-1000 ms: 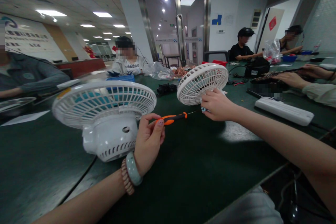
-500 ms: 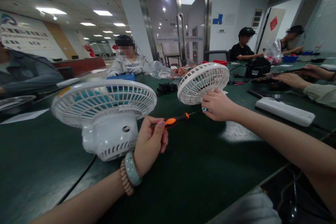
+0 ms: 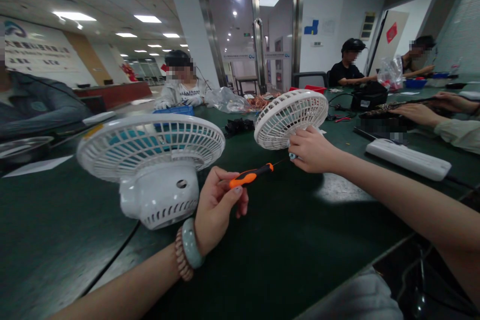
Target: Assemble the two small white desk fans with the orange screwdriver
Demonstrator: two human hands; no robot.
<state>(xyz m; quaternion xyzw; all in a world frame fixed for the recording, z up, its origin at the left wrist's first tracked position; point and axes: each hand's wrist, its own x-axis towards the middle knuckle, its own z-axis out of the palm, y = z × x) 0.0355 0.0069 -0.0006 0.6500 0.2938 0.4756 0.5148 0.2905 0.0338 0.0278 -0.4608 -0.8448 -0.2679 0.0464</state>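
Note:
My left hand (image 3: 222,205) pinches a screwdriver (image 3: 249,177) with an orange and black handle between thumb and fingers. Its thin shaft points right, toward my right hand (image 3: 311,150). That hand is closed on the underside of a white fan grille (image 3: 290,117), which it tilts above the table. A small pale blue thing shows by its fingers; I cannot make out what it is. Just left of my left hand stands a white fan (image 3: 159,195), its grille facing up and back, with blue blades partly visible through the bars.
A black cord (image 3: 112,260) runs from the fan across the green table (image 3: 270,250). A white power strip (image 3: 408,159) lies at the right, near a co-worker's hands (image 3: 423,112). Behind are a blue tray (image 3: 174,110), plastic bags (image 3: 227,100) and a black bag (image 3: 369,96).
The screwdriver has turned a little in my left hand, whose thumb is lower, baring more of the orange handle. My right hand and its grille have hardly moved.

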